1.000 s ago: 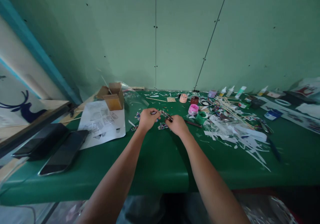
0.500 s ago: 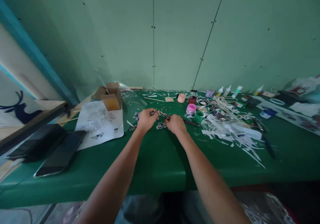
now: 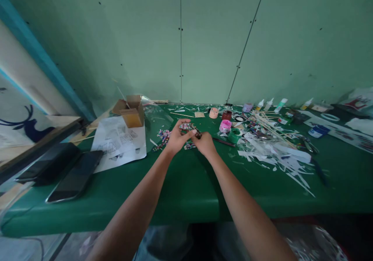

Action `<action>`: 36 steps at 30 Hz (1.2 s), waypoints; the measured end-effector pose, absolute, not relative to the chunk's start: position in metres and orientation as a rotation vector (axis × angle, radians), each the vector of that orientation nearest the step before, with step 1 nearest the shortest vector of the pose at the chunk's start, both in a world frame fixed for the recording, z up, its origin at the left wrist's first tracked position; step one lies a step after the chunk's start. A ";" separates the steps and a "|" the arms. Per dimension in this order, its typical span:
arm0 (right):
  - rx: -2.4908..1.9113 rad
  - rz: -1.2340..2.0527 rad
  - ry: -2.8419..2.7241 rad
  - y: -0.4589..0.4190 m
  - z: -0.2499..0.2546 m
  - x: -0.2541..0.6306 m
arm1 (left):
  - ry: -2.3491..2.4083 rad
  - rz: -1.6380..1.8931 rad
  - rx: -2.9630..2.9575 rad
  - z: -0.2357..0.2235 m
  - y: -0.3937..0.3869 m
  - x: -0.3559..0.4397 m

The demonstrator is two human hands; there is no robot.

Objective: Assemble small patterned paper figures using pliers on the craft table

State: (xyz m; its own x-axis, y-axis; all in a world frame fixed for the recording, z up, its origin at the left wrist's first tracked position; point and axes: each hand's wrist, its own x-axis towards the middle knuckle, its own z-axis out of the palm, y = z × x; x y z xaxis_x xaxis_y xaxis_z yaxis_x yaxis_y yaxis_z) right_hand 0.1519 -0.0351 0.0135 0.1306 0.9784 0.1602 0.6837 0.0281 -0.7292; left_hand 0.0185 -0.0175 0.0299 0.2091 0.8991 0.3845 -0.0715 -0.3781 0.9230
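Note:
Above the middle of the green table, my left hand (image 3: 175,138) curls around a small dark multicoloured patterned piece (image 3: 196,131), its thumb pressed against it. My right hand (image 3: 206,143) pinches the same piece from the right, and its fingertips are hidden behind it. What the piece is cannot be made out. On the table left of my left hand lie several colourful small patterned pieces (image 3: 163,137). Another patterned scrap (image 3: 190,146) shows below and between my hands. A dark thin brush-like stick (image 3: 224,141) lies just right of my right hand.
Open jars of pink paint (image 3: 225,126) and green paint (image 3: 234,136) stand to the right. Beyond them spread white paper strips (image 3: 271,152) and thin wooden sticks (image 3: 271,127). A cardboard box (image 3: 132,115) stands on printed paper (image 3: 116,144) at left, near a phone (image 3: 75,177).
My left hand has turned, its fingers now raised and curved, with its thumb moved right to the piece near my right hand. The view has shifted slightly.

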 end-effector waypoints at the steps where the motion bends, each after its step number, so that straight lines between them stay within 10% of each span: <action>1: -1.670 0.571 -1.602 -0.036 0.014 0.151 | 0.784 1.275 1.574 0.028 -0.019 0.021; 8: -1.370 0.695 -1.549 -0.042 0.019 0.140 | 0.503 0.968 1.240 0.016 -0.032 0.039; 36: -1.807 0.228 -1.822 -0.041 0.019 0.152 | 1.023 1.550 1.563 0.024 -0.012 0.021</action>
